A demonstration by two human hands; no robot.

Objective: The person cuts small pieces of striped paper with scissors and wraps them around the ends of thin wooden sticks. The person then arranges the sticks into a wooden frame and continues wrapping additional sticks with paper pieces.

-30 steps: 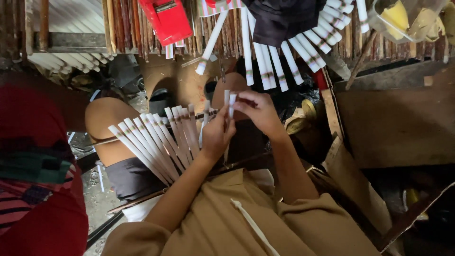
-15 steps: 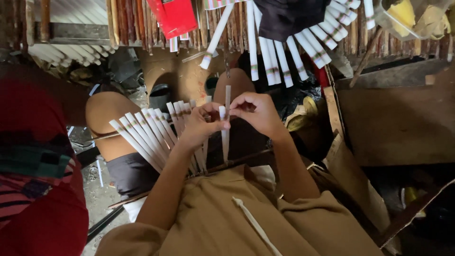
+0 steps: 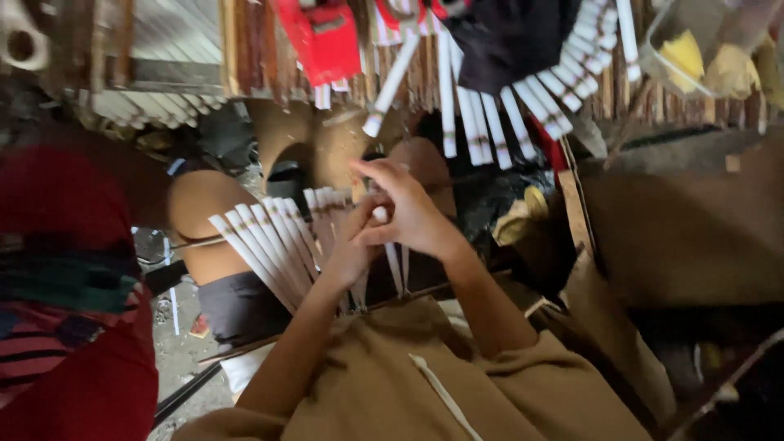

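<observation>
Half a second before, the thin white stick (image 3: pixel 394 261) had stood straight up between the two hands, its top well above the fingers; by this moment it had been drawn down, and only its rounded white tip showed at the right hand (image 3: pixel 406 214), the shaft running down below the palm toward the lap. The right fingers were pinched closed on that tip. The left hand (image 3: pixel 347 249) lay just beside it, thumb against the right hand, its fingers curled shut around the gathered ends of a fan of white sticks (image 3: pixel 269 245) that spread out to the left over the knee (image 3: pixel 200 214).

The stick looked light and stiff, like a thin rolled-paper tube, probably easy to crease or crush if squeezed hard in the middle. I judged it best taken near one end, between thumb and forefinger, with a gentle pinch, as the surface seemed smooth enough to slide.

Further out, more white sticks (image 3: pixel 523 114) hung in a row from a rack of brown slats (image 3: pixel 412 77) across the top, beside a red object (image 3: pixel 327 37) and a dark cloth (image 3: pixel 506 33). A red garment (image 3: pixel 65 327) filled the left edge.
</observation>
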